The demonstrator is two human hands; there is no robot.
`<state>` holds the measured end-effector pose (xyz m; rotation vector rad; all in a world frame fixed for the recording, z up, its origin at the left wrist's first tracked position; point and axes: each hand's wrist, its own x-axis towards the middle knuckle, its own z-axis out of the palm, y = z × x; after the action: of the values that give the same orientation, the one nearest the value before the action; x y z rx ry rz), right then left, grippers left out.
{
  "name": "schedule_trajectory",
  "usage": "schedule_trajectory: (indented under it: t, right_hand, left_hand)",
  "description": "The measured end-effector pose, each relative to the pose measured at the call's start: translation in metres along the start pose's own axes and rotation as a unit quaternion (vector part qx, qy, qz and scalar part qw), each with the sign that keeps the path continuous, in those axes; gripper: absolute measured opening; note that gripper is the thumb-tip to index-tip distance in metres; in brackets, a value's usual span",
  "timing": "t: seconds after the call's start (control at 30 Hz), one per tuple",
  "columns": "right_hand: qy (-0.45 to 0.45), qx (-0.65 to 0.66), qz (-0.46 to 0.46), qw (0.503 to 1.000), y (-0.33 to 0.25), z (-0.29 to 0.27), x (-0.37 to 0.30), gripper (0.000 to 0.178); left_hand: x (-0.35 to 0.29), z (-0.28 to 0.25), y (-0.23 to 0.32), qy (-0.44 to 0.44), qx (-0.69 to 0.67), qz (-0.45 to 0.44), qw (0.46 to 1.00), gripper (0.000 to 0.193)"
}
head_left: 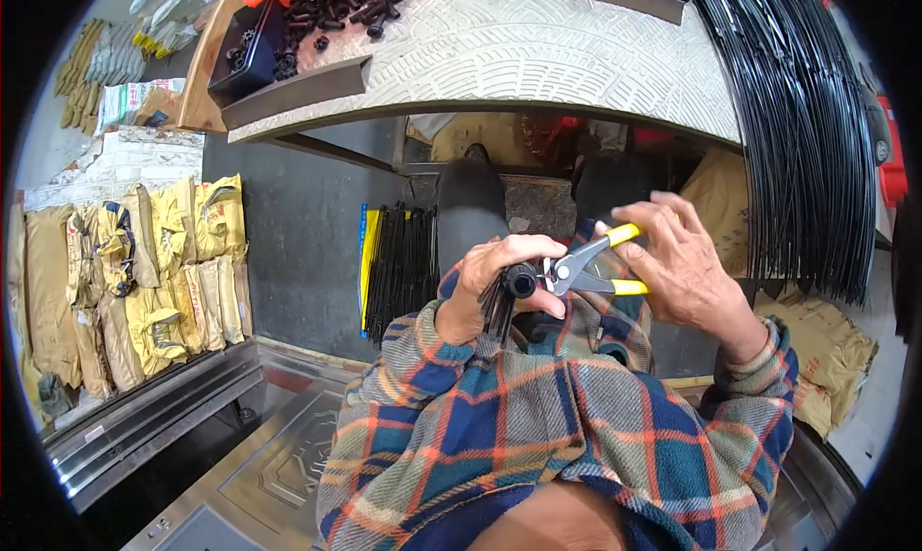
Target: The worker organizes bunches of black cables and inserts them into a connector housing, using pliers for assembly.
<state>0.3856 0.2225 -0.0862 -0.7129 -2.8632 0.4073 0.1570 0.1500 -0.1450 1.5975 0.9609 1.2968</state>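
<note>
My left hand (480, 274) is closed around a black round-ended part with a hole in its end (521, 282), and thin black strands hang below it. Its thumb and forefinger lie by the jaws of the pliers (565, 273). My right hand (680, 268) grips these pliers by their yellow handles, which stand apart. The jaws touch or nearly touch something small at the left fingertips; what lies between them is too small to make out. Both hands are above my lap.
A pale patterned table (538, 51) spans the front, with a heap of black parts (336, 8) at its left. Long black rods (797, 119) drape over its right end. Another black bundle (401, 272) lies left of my legs. Stacked sacks (158, 272) stand farther left.
</note>
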Motion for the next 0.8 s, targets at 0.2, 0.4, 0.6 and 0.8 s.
schedule_trajectory:
  t: [0.2,0.4,0.6,0.8]
  right_hand:
    - [-0.001,-0.03,-0.039,0.999,0.009,-0.001,0.012,0.044]
    - [0.067,0.02,0.014,0.997,-0.001,0.028,0.012,0.032]
    - [0.168,0.104,0.0,0.98,0.002,0.086,0.011,0.031]
    - [0.226,0.48,0.106,0.841,-0.018,0.093,0.024,0.003]
  left_hand:
    - [-0.001,0.001,-0.001,0.065,-0.009,-0.028,0.997,0.056]
    - [-0.004,-0.002,0.002,0.103,0.028,-0.04,0.993,0.053]
    - [-0.006,0.001,-0.008,0.141,-0.061,-0.098,0.983,0.066]
    - [-0.006,-0.01,-0.006,0.121,-0.116,-0.057,0.984,0.083]
